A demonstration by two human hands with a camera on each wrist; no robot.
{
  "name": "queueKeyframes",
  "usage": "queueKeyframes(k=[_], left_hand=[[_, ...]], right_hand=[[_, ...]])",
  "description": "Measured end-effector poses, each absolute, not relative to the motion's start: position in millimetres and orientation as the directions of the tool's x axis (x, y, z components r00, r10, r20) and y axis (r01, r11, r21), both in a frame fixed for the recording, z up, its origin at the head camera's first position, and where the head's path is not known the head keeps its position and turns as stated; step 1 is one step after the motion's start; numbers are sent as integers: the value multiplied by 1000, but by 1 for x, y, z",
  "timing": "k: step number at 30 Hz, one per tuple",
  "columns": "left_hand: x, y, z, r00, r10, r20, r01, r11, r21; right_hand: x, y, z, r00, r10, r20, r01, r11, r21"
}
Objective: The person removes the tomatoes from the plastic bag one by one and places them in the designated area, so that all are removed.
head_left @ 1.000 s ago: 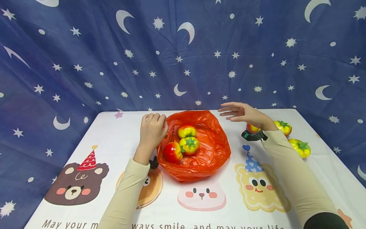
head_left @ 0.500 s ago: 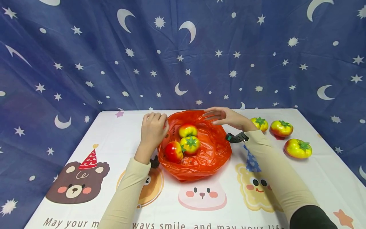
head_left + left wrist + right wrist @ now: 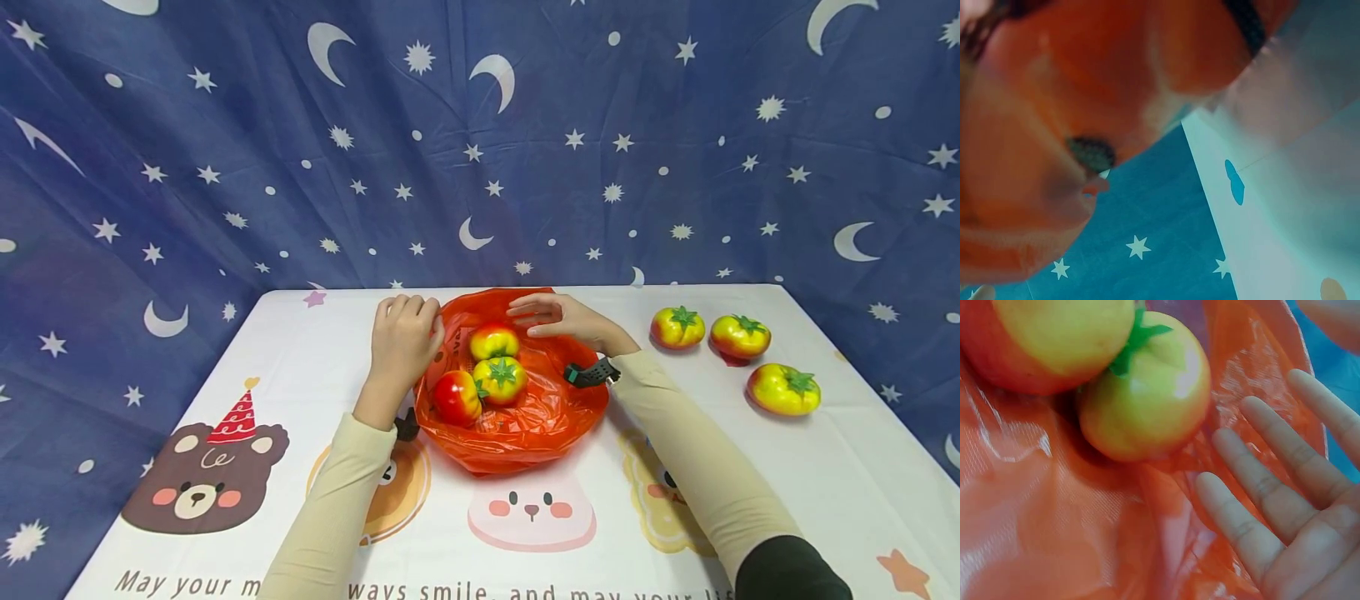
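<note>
A red plastic bag [image 3: 551, 417] stands with its mouth wide at the table's middle. Inside it, at the left, lie a red tomato [image 3: 455, 400], a yellow-green tomato [image 3: 501, 385] with a green calyx, and another tomato [image 3: 492, 342] behind them. My left hand [image 3: 402, 342] grips the bag's left rim with curled fingers; the pinch itself is hidden. Over the bag's back right part hangs my right hand [image 3: 566, 321], holding nothing. In the right wrist view, its straight fingers [image 3: 1260, 481] spread beside a tomato [image 3: 1147, 394], apart from it.
To the right of the bag sit three more tomatoes: one nearer the bag [image 3: 677, 328], one beside it [image 3: 740, 337], and one closer to me [image 3: 783, 390]. A white cartoon-print cloth [image 3: 225, 567] covers the table. Behind hangs a blue star-and-moon curtain [image 3: 525, 208].
My right hand has moved left from the loose tomatoes' side to over the bag, uncovering those tomatoes. My left hand stays on the bag's rim.
</note>
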State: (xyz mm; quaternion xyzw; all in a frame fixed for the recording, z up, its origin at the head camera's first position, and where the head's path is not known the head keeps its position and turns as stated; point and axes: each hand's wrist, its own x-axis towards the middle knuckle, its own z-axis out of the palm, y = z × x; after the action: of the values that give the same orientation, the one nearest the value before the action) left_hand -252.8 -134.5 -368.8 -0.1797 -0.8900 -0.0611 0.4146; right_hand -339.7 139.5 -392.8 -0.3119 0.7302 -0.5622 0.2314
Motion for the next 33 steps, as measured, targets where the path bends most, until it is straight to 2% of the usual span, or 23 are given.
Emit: queueKeyframes(k=[13, 33], left_hand=[[-251, -132, -369, -592, 278, 756, 377, 925, -45], [-251, -132, -369, -617, 274, 737, 360, 932, -45]], right_hand=[[-337, 122, -404, -719, -695, 23, -183, 157, -971], [-335, 110, -412, -792, -609, -30, -190, 293, -937]])
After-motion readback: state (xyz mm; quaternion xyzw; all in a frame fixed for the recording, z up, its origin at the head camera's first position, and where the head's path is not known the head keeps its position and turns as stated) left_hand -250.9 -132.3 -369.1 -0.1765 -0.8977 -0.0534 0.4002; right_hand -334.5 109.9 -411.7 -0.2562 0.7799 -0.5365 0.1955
